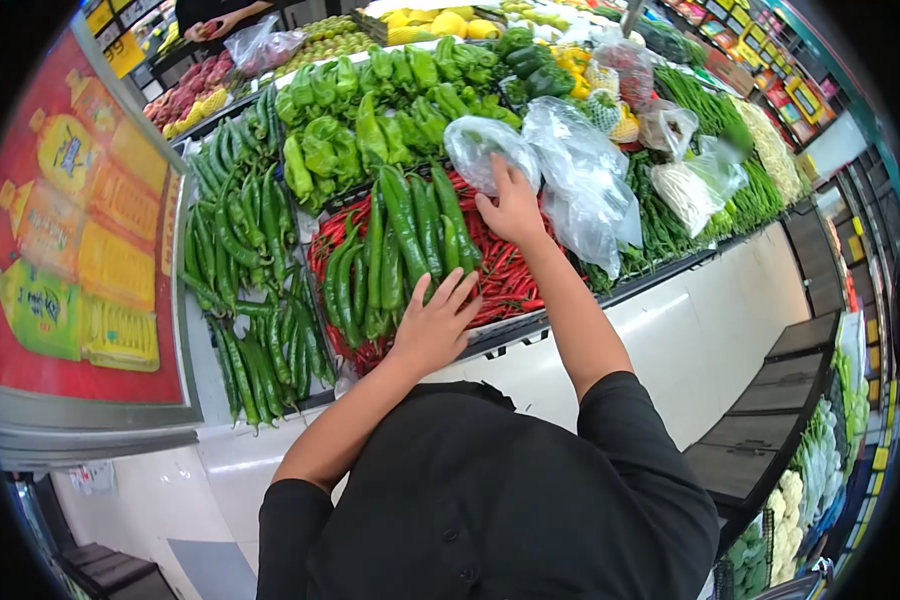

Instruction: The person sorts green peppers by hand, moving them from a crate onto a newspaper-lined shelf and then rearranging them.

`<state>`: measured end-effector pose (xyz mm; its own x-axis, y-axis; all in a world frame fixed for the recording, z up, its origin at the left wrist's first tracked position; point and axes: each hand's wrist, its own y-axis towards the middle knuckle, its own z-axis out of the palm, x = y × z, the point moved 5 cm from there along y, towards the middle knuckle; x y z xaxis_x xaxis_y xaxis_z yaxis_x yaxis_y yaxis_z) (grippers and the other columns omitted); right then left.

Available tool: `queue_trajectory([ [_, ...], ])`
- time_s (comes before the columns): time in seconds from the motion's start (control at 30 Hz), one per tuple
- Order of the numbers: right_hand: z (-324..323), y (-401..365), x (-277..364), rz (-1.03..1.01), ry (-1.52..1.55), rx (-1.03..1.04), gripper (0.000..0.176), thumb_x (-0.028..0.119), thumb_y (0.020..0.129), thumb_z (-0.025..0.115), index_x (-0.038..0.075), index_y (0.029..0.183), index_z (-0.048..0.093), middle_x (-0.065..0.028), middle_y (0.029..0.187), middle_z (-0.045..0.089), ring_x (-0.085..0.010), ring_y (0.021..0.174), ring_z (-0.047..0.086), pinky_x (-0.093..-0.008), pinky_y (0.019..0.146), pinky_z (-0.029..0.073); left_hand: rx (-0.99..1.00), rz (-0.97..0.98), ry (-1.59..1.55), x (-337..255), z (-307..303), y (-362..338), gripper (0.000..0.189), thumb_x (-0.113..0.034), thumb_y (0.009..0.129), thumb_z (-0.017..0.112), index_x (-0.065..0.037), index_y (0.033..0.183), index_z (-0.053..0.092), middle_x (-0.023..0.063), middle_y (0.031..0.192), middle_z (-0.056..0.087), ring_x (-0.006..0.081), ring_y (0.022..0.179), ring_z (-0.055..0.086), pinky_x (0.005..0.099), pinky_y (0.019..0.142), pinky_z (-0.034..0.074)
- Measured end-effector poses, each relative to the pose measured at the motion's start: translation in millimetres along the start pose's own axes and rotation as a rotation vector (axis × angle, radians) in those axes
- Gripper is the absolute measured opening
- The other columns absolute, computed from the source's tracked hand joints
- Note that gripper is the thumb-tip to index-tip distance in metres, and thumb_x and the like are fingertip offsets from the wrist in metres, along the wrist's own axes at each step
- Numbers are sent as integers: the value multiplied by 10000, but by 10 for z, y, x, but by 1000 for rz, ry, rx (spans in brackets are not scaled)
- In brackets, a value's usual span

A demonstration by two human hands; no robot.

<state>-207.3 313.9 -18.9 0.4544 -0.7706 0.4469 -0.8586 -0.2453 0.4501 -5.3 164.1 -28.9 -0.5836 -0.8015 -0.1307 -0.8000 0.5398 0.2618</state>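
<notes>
Plastic is our worry: the grip of our right hand (513, 205) is pinched on the thin clear bag (490, 150) at twelve o'clock of the red chillies (505, 270), while our left hand (435, 325) lies spread and empty at seven o'clock, so the film could slip or tear on stems.

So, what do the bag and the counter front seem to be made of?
The bag in the right hand: thin clear plastic film, glossy, crumpled and see-through. The counter front: smooth, faintly shiny white panel, probably painted metal or laminate.
</notes>
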Motion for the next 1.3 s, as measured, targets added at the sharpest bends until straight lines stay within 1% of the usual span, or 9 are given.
queue_trajectory([
  [0.17,-506,-50,-434,151,-529,49,870,407,796,684,161,1561,352,-203,1446,500,-395,1337,466,-633,1111,289,-68,-21,116,43,46,35,405,-211,872,632,-130,1268,643,18,1572,399,203,1472,329,532,1205,161],
  [0.27,-1000,-39,-795,273,-702,-69,885,409,808,679,163,1577,318,-197,1470,481,-391,1358,454,-615,1109,302,-78,-46,74,19,48,35,415,-198,876,627,-119,1284,639,16,1573,397,214,1478,324,548,1205,160],
  [0.37,-1437,-75,-1264,310,-619,-194,896,405,821,676,170,1592,284,-191,1496,458,-384,1377,441,-605,1124,281,-65,-72,43,-19,33,56,417,-193,871,625,-105,1278,640,22,1570,398,214,1476,322,556,1206,155],
  [0.5,-1865,-160,-1832,503,-457,-161,905,397,831,691,200,1604,263,-184,1546,402,-382,1457,333,-614,1136,259,-53,-85,52,-65,-2,98,429,-197,860,625,-90,1275,638,21,1570,395,209,1472,324,563,1199,174],
  [0.6,-2119,-299,-1884,384,-734,-398,913,437,822,711,255,1601,271,-191,1544,397,-397,1470,312,-617,1129,279,-36,-98,48,-83,24,136,443,-189,848,631,-92,1280,638,25,1571,397,220,1472,325,580,1193,179],
  [0.67,-2190,-378,-2034,509,-742,-344,899,480,822,707,282,1594,292,-189,1562,382,-405,1475,306,-609,1141,276,-19,-114,53,-94,25,147,446,-184,844,630,-93,1281,638,25,1571,399,222,1473,325,584,1194,174],
  [0.83,-1816,-406,-2593,601,-622,-107,827,614,852,616,282,1570,373,-156,1622,337,-395,1491,291,-582,1179,262,37,-144,41,-126,-16,182,444,-174,854,624,-108,1293,637,22,1574,403,239,1466,343,585,1201,154],
  [1.03,-1352,-190,-2874,678,-358,136,748,630,903,521,242,1537,435,-168,1577,413,-411,1470,314,-580,1167,289,79,-151,58,-138,2,202,483,-155,844,637,-133,1326,623,43,1578,396,270,1477,329,595,1204,140],
  [1.3,-1214,-4,-3099,708,-390,121,669,575,937,489,230,1510,479,-127,1563,449,-423,1476,281,-579,1167,284,86,-173,71,-170,-44,231,475,-168,854,621,-123,1327,620,36,1575,406,254,1469,347,588,1203,158],
])
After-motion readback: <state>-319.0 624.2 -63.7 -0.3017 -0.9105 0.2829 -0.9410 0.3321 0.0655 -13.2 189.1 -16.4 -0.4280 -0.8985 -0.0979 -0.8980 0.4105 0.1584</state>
